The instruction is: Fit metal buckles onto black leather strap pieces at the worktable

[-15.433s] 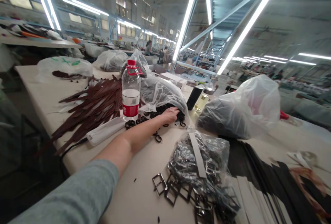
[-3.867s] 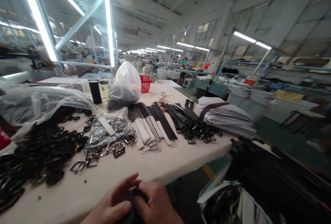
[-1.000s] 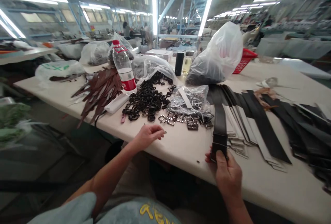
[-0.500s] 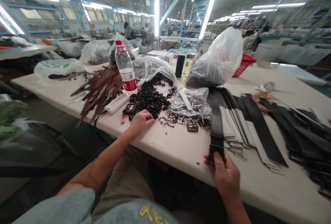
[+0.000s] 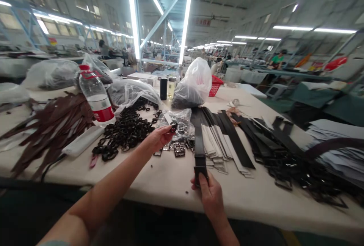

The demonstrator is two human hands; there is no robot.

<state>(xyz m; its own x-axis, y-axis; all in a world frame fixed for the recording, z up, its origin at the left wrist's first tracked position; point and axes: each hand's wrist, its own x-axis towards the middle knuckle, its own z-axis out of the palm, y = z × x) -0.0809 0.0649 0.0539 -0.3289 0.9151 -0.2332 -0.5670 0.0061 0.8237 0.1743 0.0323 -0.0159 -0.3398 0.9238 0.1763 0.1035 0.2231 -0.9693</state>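
My left hand (image 5: 159, 138) is raised over the table and pinches a small black loop (image 5: 173, 127) between thumb and fingers. Just left of it lies a heap of the same black loops (image 5: 125, 132). My right hand (image 5: 209, 195) grips the near end of a black belt strap (image 5: 198, 140), which stretches away across the table. Metal buckles (image 5: 178, 148) lie loose between the two hands, below a clear bag of buckles (image 5: 179, 119).
Black and white-backed straps (image 5: 227, 140) fan out to the right, with finished buckled belts (image 5: 287, 162) beyond. Brown straps (image 5: 54, 124) and a water bottle (image 5: 95, 94) stand left. Plastic bags (image 5: 193, 83), a red basket (image 5: 214, 85) and a grey fabric stack (image 5: 338, 143) lie farther off.
My left hand has lifted off the loop heap with one black loop pinched in it and moved toward the strap. My right hand keeps its grip on the strap end.
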